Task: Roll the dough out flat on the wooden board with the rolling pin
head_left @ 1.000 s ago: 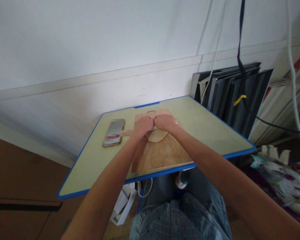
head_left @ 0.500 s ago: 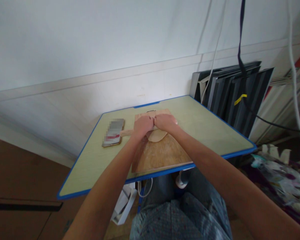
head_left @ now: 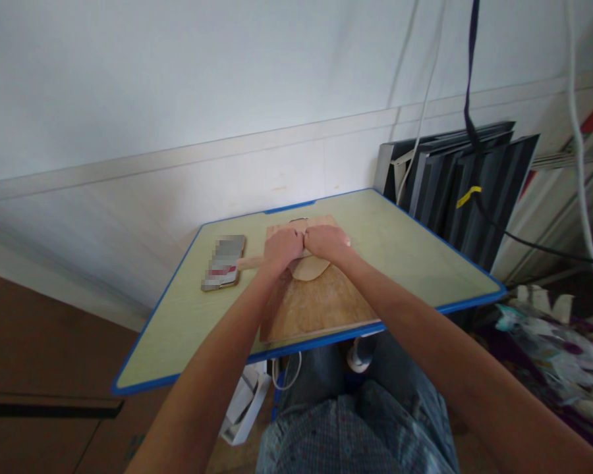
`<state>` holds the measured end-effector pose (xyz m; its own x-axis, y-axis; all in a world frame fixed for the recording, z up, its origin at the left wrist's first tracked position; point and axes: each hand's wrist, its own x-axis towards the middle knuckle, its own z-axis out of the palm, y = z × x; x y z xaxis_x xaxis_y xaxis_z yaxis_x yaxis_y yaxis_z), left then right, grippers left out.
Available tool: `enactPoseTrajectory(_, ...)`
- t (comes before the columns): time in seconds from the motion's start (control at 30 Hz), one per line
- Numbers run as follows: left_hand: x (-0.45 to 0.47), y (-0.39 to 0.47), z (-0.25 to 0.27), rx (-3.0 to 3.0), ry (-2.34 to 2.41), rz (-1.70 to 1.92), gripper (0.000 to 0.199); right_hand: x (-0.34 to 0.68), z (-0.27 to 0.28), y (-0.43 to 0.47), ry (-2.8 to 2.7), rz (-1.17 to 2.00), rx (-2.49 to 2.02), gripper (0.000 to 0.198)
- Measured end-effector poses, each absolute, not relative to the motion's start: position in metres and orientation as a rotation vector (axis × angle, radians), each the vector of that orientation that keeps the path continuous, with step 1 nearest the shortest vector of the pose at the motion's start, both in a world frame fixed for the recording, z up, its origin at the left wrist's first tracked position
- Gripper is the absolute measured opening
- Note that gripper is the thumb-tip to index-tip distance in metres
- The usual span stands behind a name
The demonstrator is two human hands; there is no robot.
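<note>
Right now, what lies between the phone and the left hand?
In the head view, the rolling pin's handle pokes out from the left hand toward the phone; otherwise bare table.

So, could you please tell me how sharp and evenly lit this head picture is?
Head view: soft, even daylight, no glare on the table; the hands and wooden board read fairly sharp; the phone screen is pixelated; wall lines bow and corners smear from the wide lens.

We see soft, even daylight, bright on the white wall (head_left: 178, 79), dimmer toward the lower corners, faint shadows beneath our forearms, no harsh glare, wide-angle bending at the edges, slight overall softness, a pixelated patch over the phone (head_left: 223, 262)
</note>
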<state>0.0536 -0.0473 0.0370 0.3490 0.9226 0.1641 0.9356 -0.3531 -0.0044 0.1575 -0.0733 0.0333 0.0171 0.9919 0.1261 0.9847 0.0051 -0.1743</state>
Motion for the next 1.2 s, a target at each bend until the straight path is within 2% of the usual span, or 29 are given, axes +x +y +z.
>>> enactPoseTrajectory(1.2, 0.052, -0.058, 0.036, -2.477, -1.609, -0.122, 0.046, 0.154, 0.035, -0.084, -2.008, 0.023, -2.109, 0.040)
